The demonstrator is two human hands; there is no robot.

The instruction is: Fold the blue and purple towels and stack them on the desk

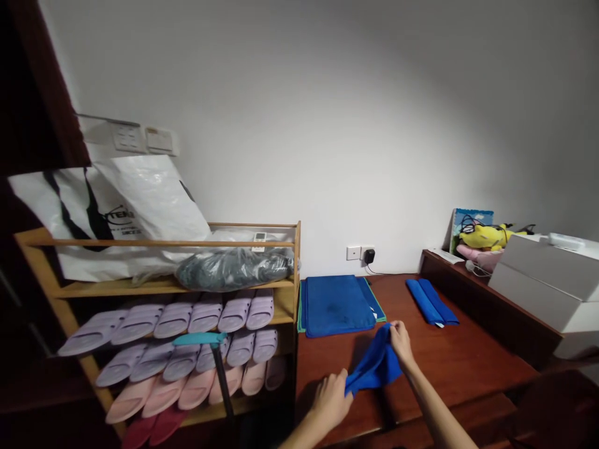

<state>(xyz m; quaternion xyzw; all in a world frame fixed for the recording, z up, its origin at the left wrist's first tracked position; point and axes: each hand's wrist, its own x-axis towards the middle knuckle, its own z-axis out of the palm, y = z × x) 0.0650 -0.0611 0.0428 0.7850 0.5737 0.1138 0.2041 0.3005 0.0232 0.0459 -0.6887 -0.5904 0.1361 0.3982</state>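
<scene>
A bright blue cloth (pixel 378 362) hangs bunched between my two hands over the front of the brown wooden table (pixel 449 380). My left hand (pixel 330 399) is closed on its lower left end. At the upper right corner, my right hand (pixel 400 340) pinches the fabric. Behind them, against the wall, lies a flat stack of blue cloths (pixel 337 304), some with green edges. Farther right rests a folded blue cloth (pixel 431 302) in long narrow folds, a small white tag at its near end.
Left of the table stands a wooden shoe rack (pixel 297 268) with several slippers (pixel 199 315) and a white bag (pixel 150 193). White boxes (pixel 538 293) sit on the raised ledge at right, beside a yellow plush toy (pixel 484 237). A black plug (pixel 369 255) is in the wall.
</scene>
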